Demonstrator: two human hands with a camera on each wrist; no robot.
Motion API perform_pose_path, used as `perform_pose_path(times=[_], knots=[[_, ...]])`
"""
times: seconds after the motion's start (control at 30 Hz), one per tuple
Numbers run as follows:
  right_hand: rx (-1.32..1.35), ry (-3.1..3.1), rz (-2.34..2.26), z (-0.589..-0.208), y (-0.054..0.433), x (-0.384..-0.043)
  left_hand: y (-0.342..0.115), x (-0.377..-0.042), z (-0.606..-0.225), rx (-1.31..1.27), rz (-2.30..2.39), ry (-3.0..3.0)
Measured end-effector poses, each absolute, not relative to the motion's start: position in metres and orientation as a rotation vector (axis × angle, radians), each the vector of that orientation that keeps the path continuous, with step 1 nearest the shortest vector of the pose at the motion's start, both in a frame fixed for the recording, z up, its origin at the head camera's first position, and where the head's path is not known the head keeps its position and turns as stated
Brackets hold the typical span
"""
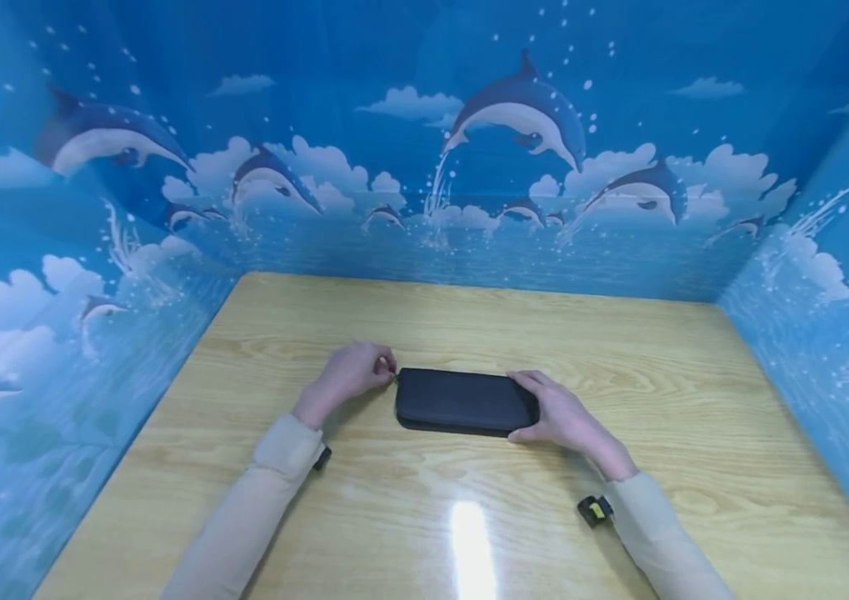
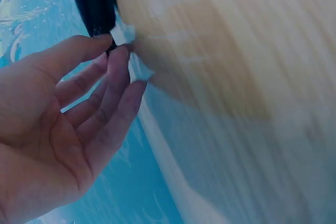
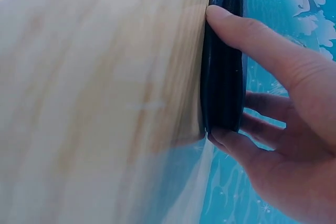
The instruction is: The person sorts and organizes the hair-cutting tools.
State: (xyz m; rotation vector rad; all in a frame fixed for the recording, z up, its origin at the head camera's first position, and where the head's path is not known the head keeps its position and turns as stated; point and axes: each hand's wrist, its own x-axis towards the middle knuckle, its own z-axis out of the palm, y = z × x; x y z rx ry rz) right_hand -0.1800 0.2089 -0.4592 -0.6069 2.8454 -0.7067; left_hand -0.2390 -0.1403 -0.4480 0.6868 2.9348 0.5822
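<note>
Lying flat near the middle of the wooden surface (image 1: 469, 517), long side across: a dark zipped case (image 1: 461, 402), with the left hand (image 1: 345, 377) at its left end and the right hand (image 1: 562, 414) at its right end. Left fingers (image 2: 113, 74) loosely curved, thumb and forefinger pinching a small pale tab (image 2: 122, 35) at the case's corner; right thumb (image 3: 252, 35) and fingers clasping the case's end from both sides. Close around on three sides, blue dolphin-print walls (image 1: 424, 167); near the front edge, a bright glare patch (image 1: 471, 546).
</note>
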Motion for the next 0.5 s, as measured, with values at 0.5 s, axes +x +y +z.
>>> perform_pose_path(times=[0.5], knots=[[-0.54, 2.809, -0.717, -0.458, 0.209, -0.181, -0.119, -0.228, -0.449, 0.477, 0.87, 2.718]])
